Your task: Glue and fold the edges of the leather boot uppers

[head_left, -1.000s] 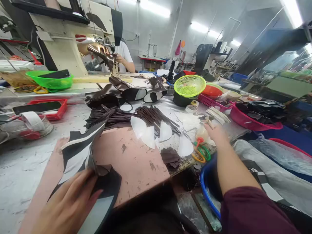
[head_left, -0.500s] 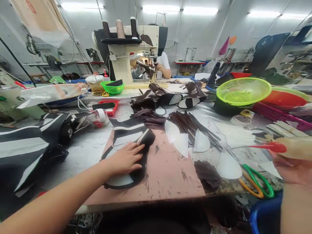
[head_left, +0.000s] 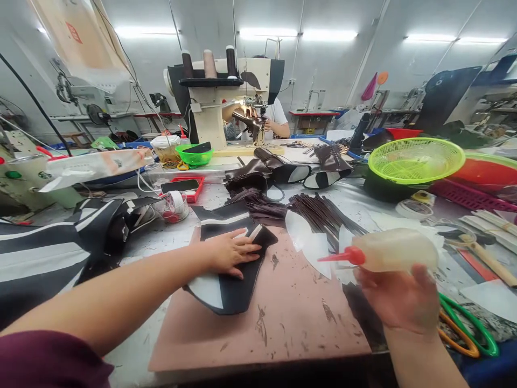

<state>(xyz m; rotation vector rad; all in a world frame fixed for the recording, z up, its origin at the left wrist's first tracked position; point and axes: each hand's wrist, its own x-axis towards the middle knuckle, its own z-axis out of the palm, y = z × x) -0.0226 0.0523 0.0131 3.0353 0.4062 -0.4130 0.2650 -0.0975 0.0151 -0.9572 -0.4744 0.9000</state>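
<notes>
My left hand [head_left: 232, 252] lies flat, fingers stretched out, on a black shoe upper piece [head_left: 242, 288] with white lining strips. That piece rests on a pink board [head_left: 291, 312] marked with dark smears. My right hand [head_left: 399, 296] grips a translucent squeeze bottle [head_left: 399, 250] with a red nozzle [head_left: 343, 256]. The bottle is held sideways above the board's right side, its tip pointing left toward the black piece. White half-round pieces [head_left: 313, 250] and a bundle of thin dark brown strips [head_left: 319, 215] lie beyond the board.
Green and orange scissors [head_left: 470, 328] lie right of my right wrist. A yellow-green basket [head_left: 418, 161] stands at the back right. Dark brown boots [head_left: 258, 170] lie mid-table. Behind a sewing machine [head_left: 214, 113], a person handles a brown piece. More black pieces [head_left: 44, 250] lie at left.
My right hand has brought the squeeze bottle in from the far right to over the board's right side. My left hand stays on the black piece, which now lies flatter.
</notes>
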